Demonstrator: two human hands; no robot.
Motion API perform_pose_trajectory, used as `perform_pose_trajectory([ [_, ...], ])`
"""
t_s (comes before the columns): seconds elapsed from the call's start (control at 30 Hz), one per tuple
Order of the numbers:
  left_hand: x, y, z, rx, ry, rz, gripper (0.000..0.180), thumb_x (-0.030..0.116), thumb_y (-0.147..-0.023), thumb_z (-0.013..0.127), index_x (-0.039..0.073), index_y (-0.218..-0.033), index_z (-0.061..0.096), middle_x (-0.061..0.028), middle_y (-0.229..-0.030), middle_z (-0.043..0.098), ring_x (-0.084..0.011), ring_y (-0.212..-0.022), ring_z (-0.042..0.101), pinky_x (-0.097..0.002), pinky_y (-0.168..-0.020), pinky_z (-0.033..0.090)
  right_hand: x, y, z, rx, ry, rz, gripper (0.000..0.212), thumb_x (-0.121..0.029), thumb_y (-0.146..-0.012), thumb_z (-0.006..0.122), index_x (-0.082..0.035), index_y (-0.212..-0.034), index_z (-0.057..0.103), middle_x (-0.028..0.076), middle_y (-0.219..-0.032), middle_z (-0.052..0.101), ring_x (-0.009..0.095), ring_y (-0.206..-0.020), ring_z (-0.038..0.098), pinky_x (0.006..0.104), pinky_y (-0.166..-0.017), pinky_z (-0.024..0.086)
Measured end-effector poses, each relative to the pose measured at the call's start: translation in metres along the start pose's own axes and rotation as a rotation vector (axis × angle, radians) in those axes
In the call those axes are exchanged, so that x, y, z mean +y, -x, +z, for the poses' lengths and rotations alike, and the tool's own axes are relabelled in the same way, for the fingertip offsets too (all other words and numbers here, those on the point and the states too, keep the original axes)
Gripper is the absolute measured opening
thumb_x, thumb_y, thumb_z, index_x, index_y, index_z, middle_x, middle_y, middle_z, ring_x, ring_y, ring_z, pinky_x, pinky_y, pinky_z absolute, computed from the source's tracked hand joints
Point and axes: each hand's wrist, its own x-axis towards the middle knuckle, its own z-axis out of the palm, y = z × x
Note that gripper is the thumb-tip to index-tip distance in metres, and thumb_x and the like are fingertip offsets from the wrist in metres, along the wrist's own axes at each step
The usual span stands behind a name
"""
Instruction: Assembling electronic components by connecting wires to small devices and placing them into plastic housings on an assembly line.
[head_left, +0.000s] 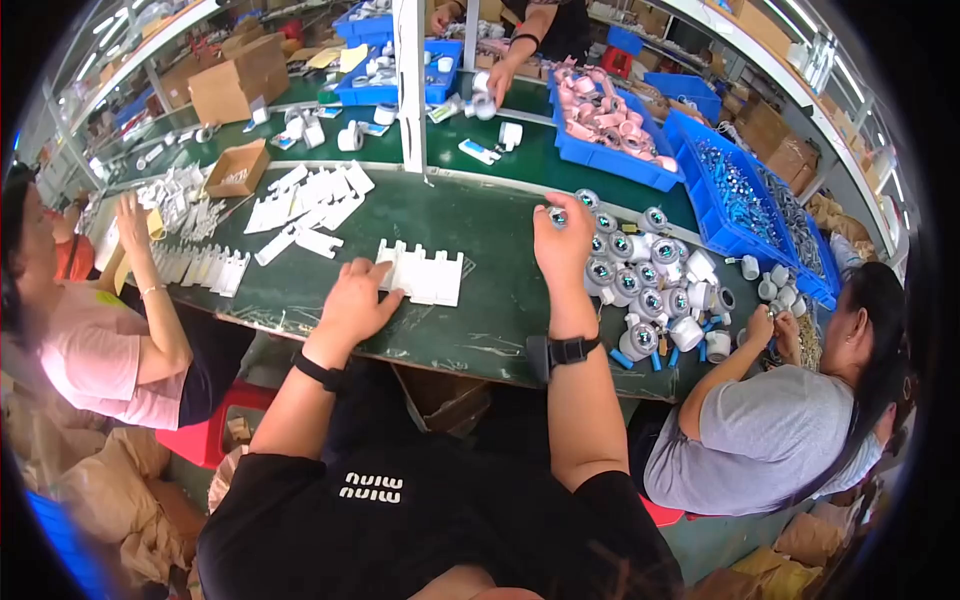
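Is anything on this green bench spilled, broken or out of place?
Nothing looks spilled or broken. The left hand rests beside the flat white card pieces; the right hand holds a small round fitting by the cluster of similar fittings, loosely heaped, not tipped over.

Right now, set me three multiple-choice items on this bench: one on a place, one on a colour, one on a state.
1. Where does the left hand rest?
A. on the white notched cards
B. in a blue bin
C. on a cardboard box

2. What colour is the table top?
A. red
B. dark green
C. yellow

3. What is the state of the right hand?
A. flat and empty
B. grip shut on a small round part
C. out of view

Answers: 1 A, fingers touch the cards' left edge; 2 B, green surface shows between the parts; 3 B, fingertips pinch the part beside the cluster of round parts.
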Motion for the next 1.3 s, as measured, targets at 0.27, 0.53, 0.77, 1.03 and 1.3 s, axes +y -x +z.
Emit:
perform_pose_trajectory([
  [0.27, 0.031, -0.027, 0.001, -0.062, 0.106, 0.138, 0.053, 0.033, -0.093, 0.076, 0.006, -0.139, 0.068, -0.0233, -0.121, 0.070, -0.0432, -0.118, 0.066, -0.0499, -0.103, 0.055, 0.035, -0.007, 0.003, 0.074, 0.875, -0.187, 0.070, -0.029, -0.083, 0.085, -0.008, -0.145, 0.061, 0.021, -0.131, 0.066, 0.041, -0.131, 0.053, 0.0587, -0.115, 0.036],
  [0.53, 0.072, -0.135, 0.004, -0.325, 0.614, 0.128, 0.057, 0.032, -0.098, 0.079, 0.004, -0.144, 0.063, -0.0197, -0.127, 0.073, -0.0282, -0.113, 0.072, -0.0392, -0.099, 0.057, 0.005, -0.001, -0.006, 0.263, 0.500, -0.479, 0.069, -0.013, -0.083, 0.086, -0.004, -0.145, 0.059, 0.018, -0.134, 0.066, 0.041, -0.126, 0.057, 0.0526, -0.109, 0.045],
  [0.77, 0.091, -0.184, 0.082, -0.288, 1.438, 0.415, 0.061, 0.007, -0.100, 0.078, 0.001, -0.154, 0.051, -0.0071, -0.131, 0.070, -0.0143, -0.118, 0.066, -0.0318, -0.096, 0.055, -0.022, 0.007, 0.007, 0.106, 0.311, -0.829, 0.073, -0.003, -0.079, 0.088, 0.000, -0.145, 0.058, 0.021, -0.134, 0.065, 0.043, -0.121, 0.061, 0.0498, -0.103, 0.051],
  [1.03, 0.090, -0.173, 0.049, -0.126, 1.758, 0.328, 0.053, 0.000, -0.102, 0.073, -0.003, -0.151, 0.052, -0.0124, -0.137, 0.069, -0.0182, -0.124, 0.066, -0.0363, -0.110, 0.054, 0.008, 0.015, 0.027, -0.405, -0.490, -0.014, 0.022, -0.002, -0.105, 0.067, 0.003, -0.126, 0.073, 0.007, -0.103, 0.078, 0.013, -0.096, 0.073, 0.0291, -0.087, 0.057],
  [1.3, 0.070, -0.183, 0.050, 0.185, 1.684, 0.127, 0.049, 0.008, -0.103, 0.074, -0.001, -0.147, 0.055, -0.0060, -0.125, 0.073, -0.0111, -0.106, 0.069, -0.0264, -0.080, 0.057, -0.011, 0.018, 0.024, -0.610, -0.588, 0.266, 0.030, -0.011, -0.106, 0.065, 0.004, -0.131, 0.070, 0.004, -0.089, 0.070, 0.011, -0.077, 0.063, 0.0280, -0.073, 0.052],
])
